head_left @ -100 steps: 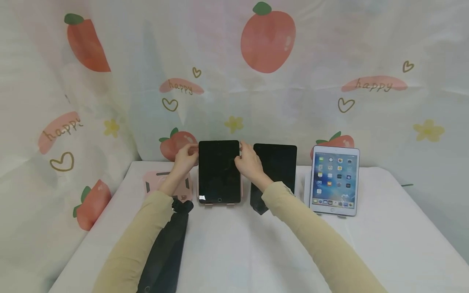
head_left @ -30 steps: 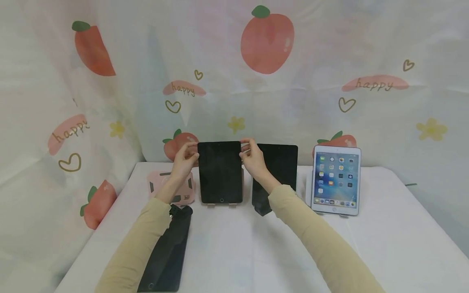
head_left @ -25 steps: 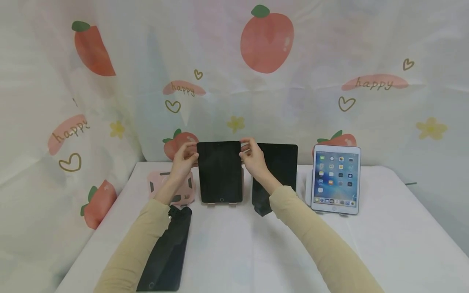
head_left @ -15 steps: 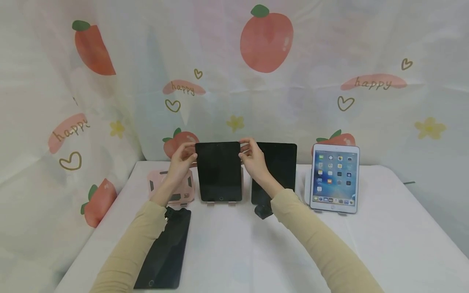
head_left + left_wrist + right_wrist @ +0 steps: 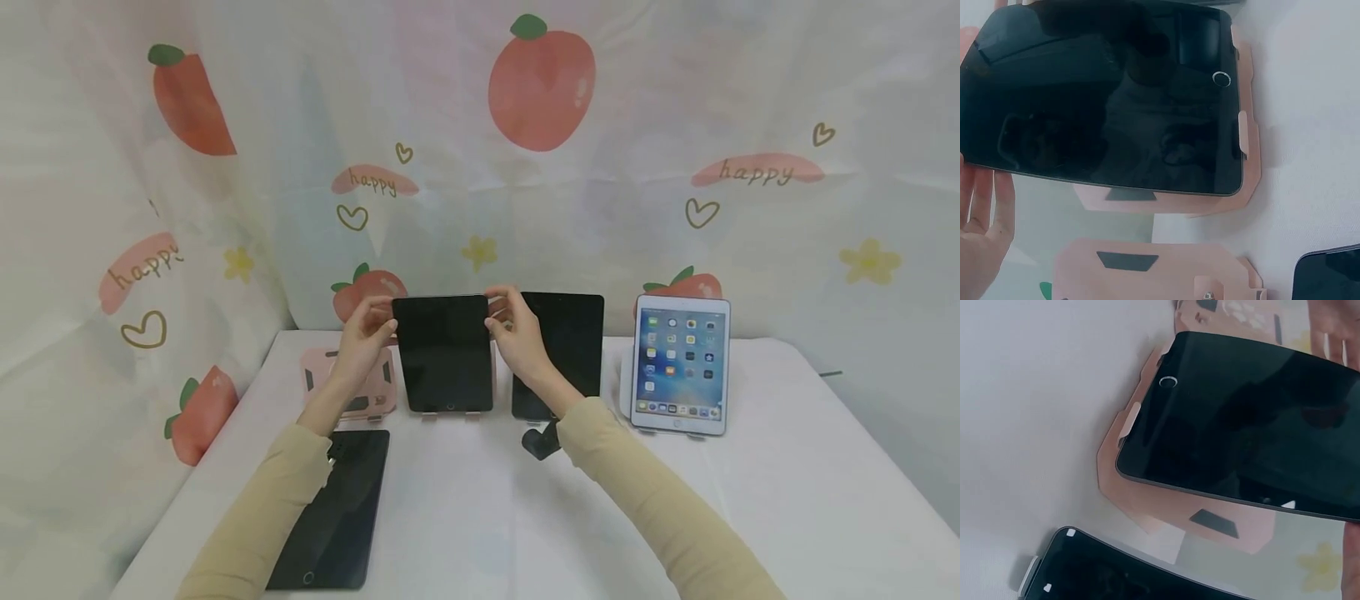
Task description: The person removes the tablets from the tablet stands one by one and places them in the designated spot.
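In the head view a black tablet (image 5: 444, 354) with a round home button stands between my two hands. My left hand (image 5: 363, 340) pinches its upper left edge between thumb and fingers. The upper right edge is held the same way by my right hand (image 5: 522, 340). The tablet's lower edge sits behind the small front lips of a pink stand (image 5: 1141, 503), most of which it hides. In both wrist views the tablet's upper part leans away from the stand's back, with the bottom end still at the lips.
A second pink stand (image 5: 318, 362) is at the left. Another black tablet (image 5: 348, 508) lies flat in front of it, partly under my left sleeve. To the right stand a black tablet (image 5: 566, 350) and a white tablet (image 5: 681, 362) with a lit screen. A patterned curtain (image 5: 600, 225) hangs behind.
Over the last second the held tablet's top has tipped forward, toward me, while its bottom stayed in place. Both hands moved slightly along with it, keeping their hold on the side edges.
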A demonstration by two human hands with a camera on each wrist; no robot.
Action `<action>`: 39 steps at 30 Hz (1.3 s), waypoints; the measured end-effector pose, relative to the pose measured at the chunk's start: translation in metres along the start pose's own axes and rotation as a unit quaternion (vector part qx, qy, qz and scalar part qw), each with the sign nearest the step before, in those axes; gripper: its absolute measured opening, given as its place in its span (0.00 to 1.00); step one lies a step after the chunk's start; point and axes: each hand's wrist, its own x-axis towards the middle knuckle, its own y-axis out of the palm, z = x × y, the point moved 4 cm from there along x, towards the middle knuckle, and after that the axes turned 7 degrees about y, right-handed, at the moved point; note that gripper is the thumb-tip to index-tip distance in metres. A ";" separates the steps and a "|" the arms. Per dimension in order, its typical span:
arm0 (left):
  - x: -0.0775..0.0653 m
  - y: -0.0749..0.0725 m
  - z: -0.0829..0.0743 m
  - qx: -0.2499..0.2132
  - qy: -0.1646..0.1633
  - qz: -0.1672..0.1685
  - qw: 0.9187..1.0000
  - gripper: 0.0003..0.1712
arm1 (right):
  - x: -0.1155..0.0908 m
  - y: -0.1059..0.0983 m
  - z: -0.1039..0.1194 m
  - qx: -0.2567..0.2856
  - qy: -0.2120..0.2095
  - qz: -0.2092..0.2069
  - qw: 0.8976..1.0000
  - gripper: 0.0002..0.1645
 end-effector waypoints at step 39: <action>-0.076 -0.011 -0.029 -0.017 0.000 0.006 1.000 0.18 | -0.075 -0.007 0.020 0.030 -0.010 0.030 0.999 0.22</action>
